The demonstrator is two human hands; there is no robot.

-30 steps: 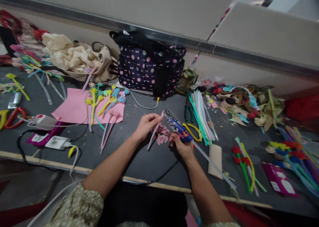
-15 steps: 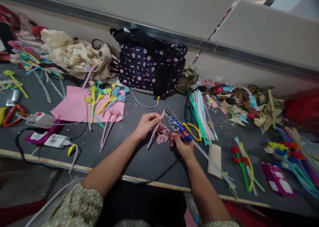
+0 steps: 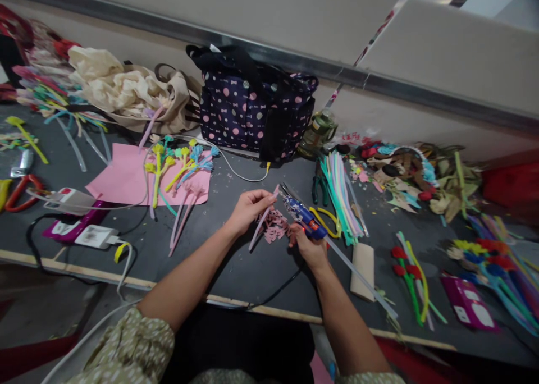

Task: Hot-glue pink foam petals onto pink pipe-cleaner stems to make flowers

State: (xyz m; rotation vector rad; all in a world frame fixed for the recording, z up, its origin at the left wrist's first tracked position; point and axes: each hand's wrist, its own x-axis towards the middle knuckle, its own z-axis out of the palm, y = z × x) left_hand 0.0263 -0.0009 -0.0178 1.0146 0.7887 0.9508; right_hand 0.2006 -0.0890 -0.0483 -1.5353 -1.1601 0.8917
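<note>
Between its thumb and fingers, my left hand (image 3: 252,210) pinches a thin pink stem (image 3: 258,230) that slants down to the left. My right hand (image 3: 309,245) is wrapped round a blue glue gun (image 3: 304,215), with a long clear glue stick trailing from its back toward the lower right. The gun's nozzle end is close to the stem's upper tip; whether they touch is too small to tell. A heap of small pink pieces (image 3: 275,227) lies on the dark table (image 3: 236,272) between my hands.
Flower-like stems lie on pink paper (image 3: 115,176) at the left. A dark patterned bag (image 3: 236,109) and a green bottle (image 3: 319,131) stand at the back. Rightward are yellow-handled pliers (image 3: 334,227), a stem bundle (image 3: 339,196) and a beige block (image 3: 362,272).
</note>
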